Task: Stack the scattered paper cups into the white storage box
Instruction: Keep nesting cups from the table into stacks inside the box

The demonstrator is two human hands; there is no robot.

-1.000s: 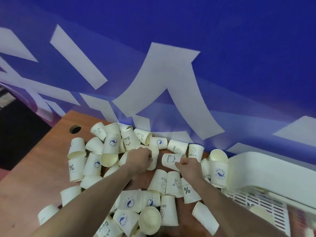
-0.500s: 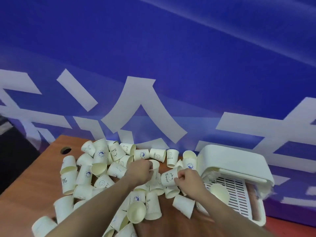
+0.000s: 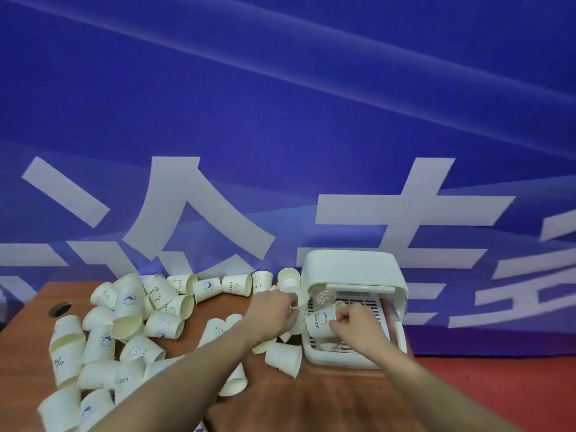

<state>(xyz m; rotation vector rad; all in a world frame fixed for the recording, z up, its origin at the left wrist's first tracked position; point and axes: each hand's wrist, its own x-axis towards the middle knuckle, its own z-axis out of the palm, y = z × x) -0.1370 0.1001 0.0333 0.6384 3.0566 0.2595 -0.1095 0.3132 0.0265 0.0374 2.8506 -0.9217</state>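
Holding a "Bear" cup (image 3: 321, 322) in my right hand (image 3: 353, 322) over the box (image 3: 358, 269), I pinch another cup (image 3: 299, 299) with my left hand (image 3: 274, 310) at its edge. Few cups seem boxed; most of the pile (image 3: 124, 332) lies on the table (image 3: 327, 397).

I see even, bright light, soft shadows under the paper cups (image 3: 131, 310), slight blur, and wide-angle bending at edges.

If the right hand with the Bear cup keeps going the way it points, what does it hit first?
Probably the nested cups already lying at the back of the white storage box. The right hand holds the Bear cup over the slatted tray, mouth aimed toward them. Depth is unclear.
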